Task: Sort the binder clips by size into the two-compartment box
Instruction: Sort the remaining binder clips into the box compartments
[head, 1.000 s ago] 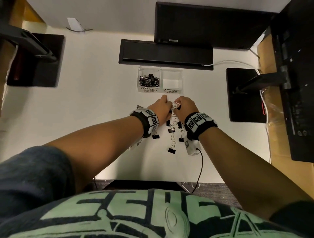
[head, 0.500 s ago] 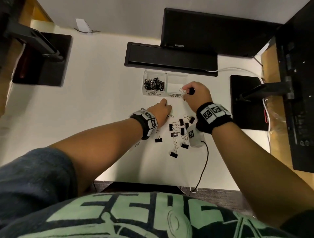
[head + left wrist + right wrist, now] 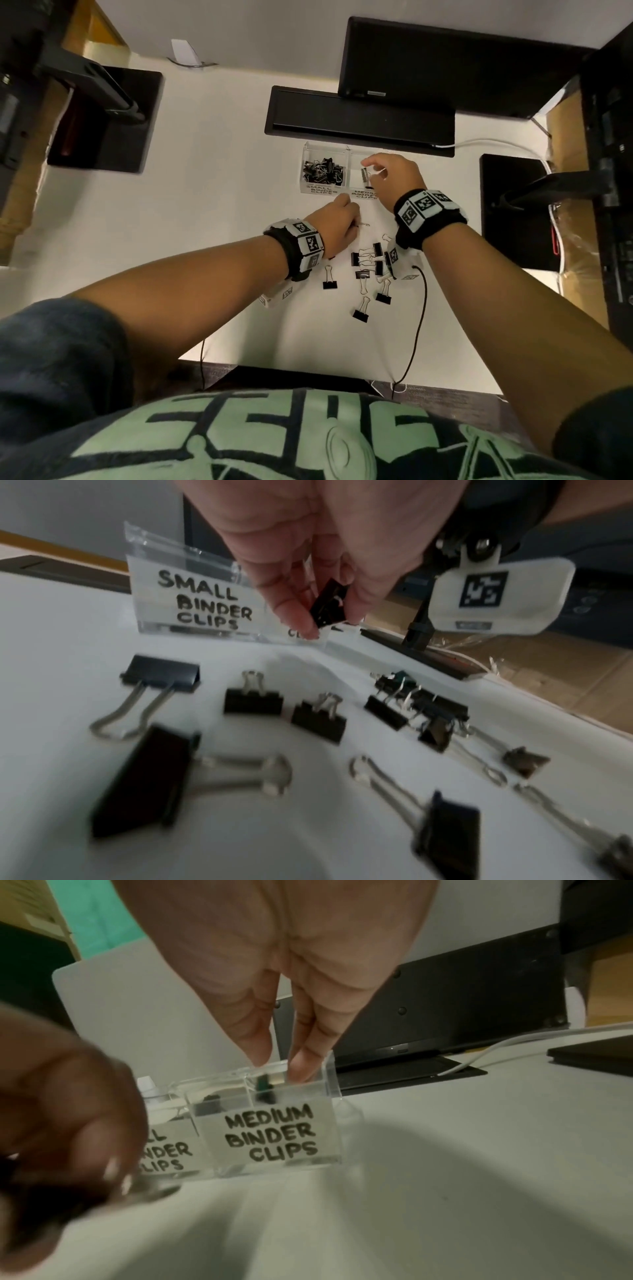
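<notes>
The clear two-compartment box [image 3: 325,192] stands at the back of the white table. Its left half, labelled SMALL BINDER CLIPS [image 3: 202,601], holds several small black clips [image 3: 322,169]. My right hand [image 3: 376,168] hovers over the half labelled MEDIUM BINDER CLIPS [image 3: 270,1133], its thumb and fingers straight and apart. A black clip [image 3: 263,1087] sits inside that half, just under the fingertips [image 3: 303,1064]. My left hand [image 3: 342,222] is just in front of the box and pinches a black binder clip [image 3: 330,604]. Several loose clips [image 3: 371,263] lie between my wrists.
A black bar [image 3: 359,116] and a monitor [image 3: 445,61] stand behind the box. Black stand bases sit at the far left [image 3: 102,120] and right [image 3: 513,212]. A white cable [image 3: 479,142] runs at the back right. A thin black cord [image 3: 419,325] trails to the table's front edge.
My right hand carried a clip from the pile to the medium compartment, and the clip now lies below its fingers. My left hand stayed by the pile with its clip.
</notes>
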